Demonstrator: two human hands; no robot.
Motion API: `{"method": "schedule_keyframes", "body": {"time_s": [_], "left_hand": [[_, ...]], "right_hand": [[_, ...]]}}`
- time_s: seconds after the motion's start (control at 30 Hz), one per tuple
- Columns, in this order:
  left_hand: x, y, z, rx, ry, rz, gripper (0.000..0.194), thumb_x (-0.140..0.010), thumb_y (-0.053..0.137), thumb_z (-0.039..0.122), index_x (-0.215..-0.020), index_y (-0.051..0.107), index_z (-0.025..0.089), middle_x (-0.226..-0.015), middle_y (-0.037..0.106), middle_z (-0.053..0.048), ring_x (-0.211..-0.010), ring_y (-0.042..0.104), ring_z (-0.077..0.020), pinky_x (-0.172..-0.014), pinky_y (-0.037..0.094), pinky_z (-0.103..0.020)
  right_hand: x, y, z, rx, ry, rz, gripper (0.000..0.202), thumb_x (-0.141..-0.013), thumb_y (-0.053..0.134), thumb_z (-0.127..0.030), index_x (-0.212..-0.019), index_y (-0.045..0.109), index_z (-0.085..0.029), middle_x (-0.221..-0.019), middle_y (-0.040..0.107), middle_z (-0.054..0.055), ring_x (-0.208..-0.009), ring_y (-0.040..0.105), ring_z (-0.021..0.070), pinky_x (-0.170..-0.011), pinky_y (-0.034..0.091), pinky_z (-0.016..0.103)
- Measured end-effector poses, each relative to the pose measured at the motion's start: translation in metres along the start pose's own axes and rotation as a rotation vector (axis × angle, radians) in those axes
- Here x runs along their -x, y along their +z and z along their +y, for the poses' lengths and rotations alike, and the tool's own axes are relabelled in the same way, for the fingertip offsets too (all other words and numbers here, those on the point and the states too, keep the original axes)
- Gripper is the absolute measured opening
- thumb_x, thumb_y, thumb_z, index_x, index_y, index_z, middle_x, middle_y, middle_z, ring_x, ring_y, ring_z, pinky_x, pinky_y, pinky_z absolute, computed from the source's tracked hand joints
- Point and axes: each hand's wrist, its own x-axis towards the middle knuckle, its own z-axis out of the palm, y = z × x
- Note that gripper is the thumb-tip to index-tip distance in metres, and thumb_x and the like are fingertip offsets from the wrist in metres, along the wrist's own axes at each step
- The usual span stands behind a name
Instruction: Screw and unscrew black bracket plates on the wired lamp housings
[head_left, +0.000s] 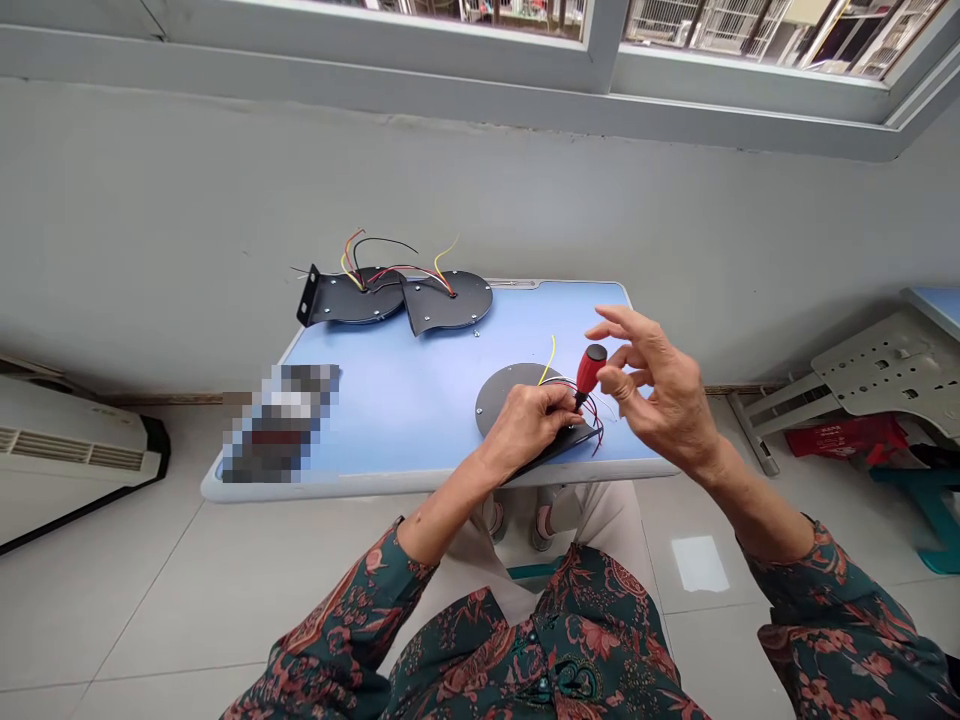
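Observation:
A screwdriver [590,371] with a red and black handle stands tilted over a dark round plate [504,388] near the table's front edge. My left hand [523,425] rests on this plate, its thumb and forefinger pinched around the screwdriver's lower end. What the tip touches is hidden by those fingers. Just right of the handle, my right hand [660,390] is open with its fingers spread and curved; the thumb is close to the handle, and I cannot tell whether it touches. Yellow, red and black wires [596,412] come from the plate around the screwdriver.
Two similar dark plates [454,303] with wires and bent brackets lie at the back left of the blue table [390,400]. A small screw [476,333] lies near them. A blurred-out item [285,425] sits at the left. The wall and window are behind.

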Motion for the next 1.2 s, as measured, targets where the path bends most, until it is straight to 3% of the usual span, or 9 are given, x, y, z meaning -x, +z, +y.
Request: {"method": "schedule_keyframes", "body": {"time_s": [0.2,0.33,0.47,0.67,0.77,0.87,1.03,1.13,1.2], "left_hand": [[0.000,-0.001,0.001,0.014,0.068,-0.030,0.016,-0.086,0.067,0.008,-0.074,0.070,0.018,-0.077,0.074,0.003,-0.069,0.063,-0.0116,-0.072,0.047,-0.023],[0.002,0.000,0.000,-0.006,0.104,-0.034,0.017,-0.088,0.065,0.007,-0.079,0.074,0.019,-0.077,0.074,0.003,-0.071,0.064,-0.0121,-0.074,0.049,-0.023],[0.002,0.001,0.001,-0.070,0.117,-0.003,0.017,-0.087,0.067,0.009,-0.074,0.074,0.018,-0.078,0.073,0.002,-0.073,0.064,-0.0127,-0.074,0.049,-0.024],[0.000,-0.001,0.004,-0.030,0.117,-0.028,0.019,-0.084,0.068,0.006,-0.069,0.071,0.017,-0.076,0.072,0.002,-0.070,0.062,-0.0117,-0.073,0.048,-0.024],[0.000,-0.002,0.004,-0.039,0.110,-0.037,0.018,-0.085,0.066,0.005,-0.075,0.074,0.018,-0.076,0.072,0.002,-0.070,0.063,-0.0121,-0.073,0.048,-0.024],[0.000,-0.002,0.004,-0.066,0.099,-0.035,0.021,-0.085,0.065,0.004,-0.074,0.074,0.018,-0.075,0.073,0.002,-0.069,0.063,-0.0122,-0.072,0.048,-0.023],[0.000,-0.001,0.003,-0.061,0.114,-0.060,0.023,-0.086,0.062,0.002,-0.072,0.070,0.018,-0.075,0.072,0.003,-0.072,0.064,-0.0120,-0.075,0.049,-0.023],[0.000,-0.002,0.001,-0.067,0.113,-0.070,0.023,-0.085,0.061,0.001,-0.069,0.064,0.017,-0.075,0.072,0.003,-0.071,0.064,-0.0114,-0.074,0.048,-0.022],[0.000,-0.002,0.000,-0.055,0.101,-0.060,0.023,-0.086,0.062,0.003,-0.068,0.062,0.017,-0.078,0.073,0.003,-0.071,0.064,-0.0115,-0.073,0.048,-0.023]], "right_hand": [[-0.016,-0.010,-0.012,0.182,-0.184,-0.033,0.016,-0.105,0.053,-0.019,-0.110,0.069,-0.019,-0.091,0.074,0.003,-0.079,0.069,0.0135,-0.067,0.054,0.024],[-0.011,-0.002,-0.015,0.465,-0.211,0.051,0.023,-0.106,0.058,-0.036,-0.089,0.059,-0.019,-0.075,0.065,0.001,-0.063,0.057,0.0123,-0.059,0.045,0.025],[-0.009,-0.001,-0.018,0.587,-0.157,0.012,0.040,-0.107,0.050,-0.052,-0.082,0.054,-0.021,-0.070,0.061,0.001,-0.056,0.050,0.0122,-0.053,0.035,0.027],[-0.019,-0.019,-0.021,0.236,-0.116,-0.217,0.017,-0.106,0.050,-0.025,-0.112,0.066,-0.022,-0.101,0.076,0.003,-0.073,0.067,0.0133,-0.066,0.050,0.026],[-0.020,-0.022,-0.022,0.122,-0.070,-0.301,0.017,-0.102,0.052,-0.017,-0.106,0.068,-0.021,-0.088,0.075,-0.001,-0.066,0.066,0.0111,-0.063,0.050,0.024],[-0.015,-0.013,-0.019,0.244,-0.055,-0.146,0.011,-0.101,0.056,-0.020,-0.093,0.064,-0.019,-0.075,0.071,-0.002,-0.057,0.060,0.0101,-0.058,0.044,0.023],[-0.008,0.007,-0.012,0.540,-0.075,0.115,0.028,-0.099,0.063,-0.036,-0.078,0.052,-0.021,-0.062,0.065,-0.002,-0.052,0.055,0.0120,-0.053,0.033,0.027],[-0.010,0.005,-0.011,0.536,-0.037,0.103,0.030,-0.098,0.063,-0.039,-0.076,0.053,-0.022,-0.060,0.063,-0.003,-0.051,0.053,0.0120,-0.052,0.033,0.027],[-0.013,0.000,-0.011,0.409,-0.030,0.010,0.019,-0.100,0.061,-0.034,-0.087,0.061,-0.021,-0.076,0.072,0.000,-0.057,0.059,0.0123,-0.055,0.040,0.026]]}}
